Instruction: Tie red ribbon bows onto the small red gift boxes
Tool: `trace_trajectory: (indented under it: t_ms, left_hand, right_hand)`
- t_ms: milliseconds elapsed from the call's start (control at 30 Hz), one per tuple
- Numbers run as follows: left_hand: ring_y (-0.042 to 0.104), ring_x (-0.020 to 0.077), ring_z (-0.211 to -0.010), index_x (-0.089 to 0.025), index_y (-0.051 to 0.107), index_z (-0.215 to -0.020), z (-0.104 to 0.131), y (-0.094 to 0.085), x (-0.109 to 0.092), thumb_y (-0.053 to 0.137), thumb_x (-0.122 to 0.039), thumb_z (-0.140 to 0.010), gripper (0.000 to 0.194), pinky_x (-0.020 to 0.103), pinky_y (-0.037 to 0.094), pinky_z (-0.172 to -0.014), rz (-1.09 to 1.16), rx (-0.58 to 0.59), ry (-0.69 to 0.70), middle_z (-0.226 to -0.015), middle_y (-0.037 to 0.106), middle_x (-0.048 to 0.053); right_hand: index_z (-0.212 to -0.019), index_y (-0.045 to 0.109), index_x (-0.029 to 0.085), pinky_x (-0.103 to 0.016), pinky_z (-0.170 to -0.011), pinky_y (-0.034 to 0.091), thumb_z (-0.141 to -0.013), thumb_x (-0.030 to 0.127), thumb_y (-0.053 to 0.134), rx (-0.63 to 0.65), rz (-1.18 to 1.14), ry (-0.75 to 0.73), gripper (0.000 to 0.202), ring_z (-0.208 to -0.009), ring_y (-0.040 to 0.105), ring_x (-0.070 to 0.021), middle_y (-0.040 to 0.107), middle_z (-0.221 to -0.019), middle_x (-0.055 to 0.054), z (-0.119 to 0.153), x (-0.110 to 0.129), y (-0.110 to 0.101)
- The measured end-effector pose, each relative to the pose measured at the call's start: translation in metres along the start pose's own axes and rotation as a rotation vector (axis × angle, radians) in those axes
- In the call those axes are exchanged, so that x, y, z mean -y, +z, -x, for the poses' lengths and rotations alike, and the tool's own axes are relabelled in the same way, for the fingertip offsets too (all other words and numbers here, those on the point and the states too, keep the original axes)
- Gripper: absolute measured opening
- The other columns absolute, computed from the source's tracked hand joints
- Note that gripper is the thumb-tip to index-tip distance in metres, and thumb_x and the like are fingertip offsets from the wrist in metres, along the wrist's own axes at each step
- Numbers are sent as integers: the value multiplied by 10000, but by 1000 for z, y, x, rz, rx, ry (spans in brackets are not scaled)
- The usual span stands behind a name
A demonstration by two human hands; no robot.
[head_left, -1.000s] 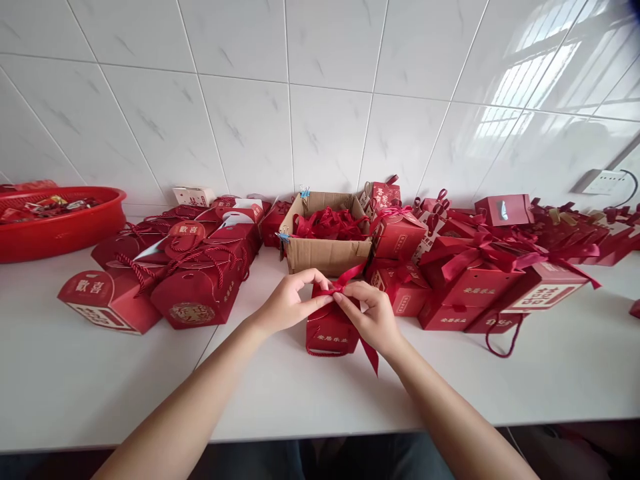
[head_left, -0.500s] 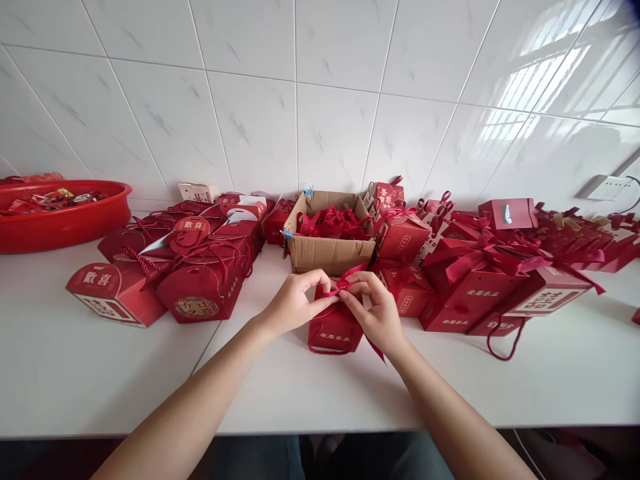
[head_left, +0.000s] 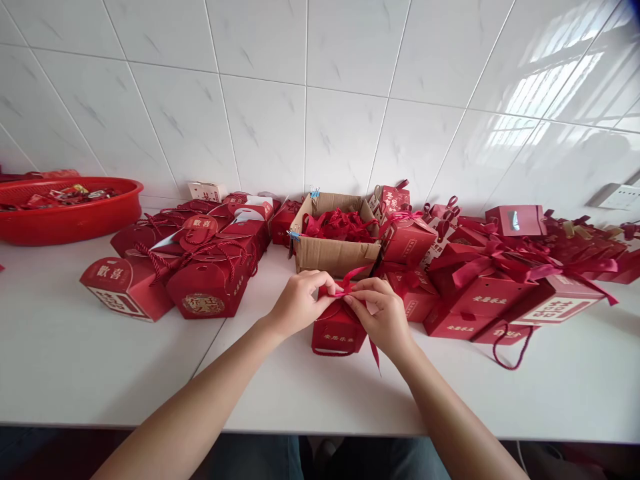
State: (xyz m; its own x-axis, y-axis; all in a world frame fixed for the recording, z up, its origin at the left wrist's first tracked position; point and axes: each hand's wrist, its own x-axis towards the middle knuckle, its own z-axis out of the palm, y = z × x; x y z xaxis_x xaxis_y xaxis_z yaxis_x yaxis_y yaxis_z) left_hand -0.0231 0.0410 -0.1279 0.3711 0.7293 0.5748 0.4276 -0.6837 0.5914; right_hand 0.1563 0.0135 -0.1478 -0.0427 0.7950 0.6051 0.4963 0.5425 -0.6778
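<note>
A small red gift box (head_left: 339, 333) with gold lettering and a cord handle stands upright at the front middle of the table. Over its top, my left hand (head_left: 303, 303) pinches a red ribbon (head_left: 347, 283) from the left. My right hand (head_left: 383, 310) grips the same ribbon from the right, fingertips close to those of the left. One ribbon end hangs down beside the box on the right. Just behind is an open cardboard box (head_left: 337, 253) filled with red ribbons (head_left: 340, 225).
Red boxes with cord handles (head_left: 205, 287) are grouped on the left, near a red plastic basin (head_left: 70, 220) of wrapped items. Ribboned red boxes (head_left: 480, 293) are stacked on the right. A tiled wall (head_left: 260, 133) rises behind the white table (head_left: 280, 400).
The view has shifted slightly, so the table's contents appear farther right. The ribbon's loose end now hangs more steeply beside the box. Both hands still hold the ribbon.
</note>
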Motion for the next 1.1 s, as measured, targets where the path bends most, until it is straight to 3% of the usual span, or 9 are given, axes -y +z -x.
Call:
trace_trajectory:
  t_ms: [133,267,467,600,700,833,1100]
  left_hand:
    - [646,183,-767,-209,547,-682,-1,0,0,526,-107,-803,160,315,485,-749,-65,-20,91,-732,694,5]
    - [658,175,-801,-208,540,-709,0,1,-1,499,-99,-815,158,288,502,-733,18,3,61,-798,703,17]
    - [647,156,-783,-207,500,-737,1,5,-1,507,-120,-828,126,270,513,-721,73,20,14,-807,670,19]
    - [625,150,-797,-204,499,-901,-1,2,-3,571,-185,-821,109,265,529,-717,135,-67,5,-858,625,23]
    - [598,156,-780,-189,552,-837,-1,-3,-4,594,-208,-812,52,282,531,-723,82,-39,51,-825,615,31]
    - [626,181,-818,-180,670,-804,0,-5,-1,673,-247,-785,69,307,525,-767,-4,4,105,-819,684,45]
    - [658,163,-797,-184,749,-830,0,1,5,698,-208,-790,69,277,541,-754,71,-15,84,-818,711,53]
  right_hand:
    - [-774,746,255,-505,-972,403,-805,352,648,30,-87,123,142,-1060,544,-289,626,-1083,-93,-1,-3,1]
    - [-795,728,226,-487,-1041,361,-803,448,631,142,-283,300,243,-1228,476,-306,537,-1272,-110,-3,-4,0]
    - [-809,746,219,-461,-1095,296,-838,530,567,265,-334,341,360,-1439,183,-297,410,-1459,-95,-3,-1,1]
    - [-846,751,220,-433,-1069,339,-818,541,595,220,-427,378,358,-1407,279,-302,346,-1504,-94,-2,-1,3]
    - [-856,754,215,-414,-1042,372,-801,547,616,193,-493,403,364,-1374,343,-307,301,-1529,-92,-2,0,4]
    - [-877,757,212,-398,-1046,362,-811,525,622,190,-529,407,347,-1381,328,-302,320,-1519,-93,-1,1,3]
    - [-797,753,209,-404,-1062,335,-818,483,628,192,-554,418,301,-1390,309,-289,433,-1439,-99,-2,5,2]
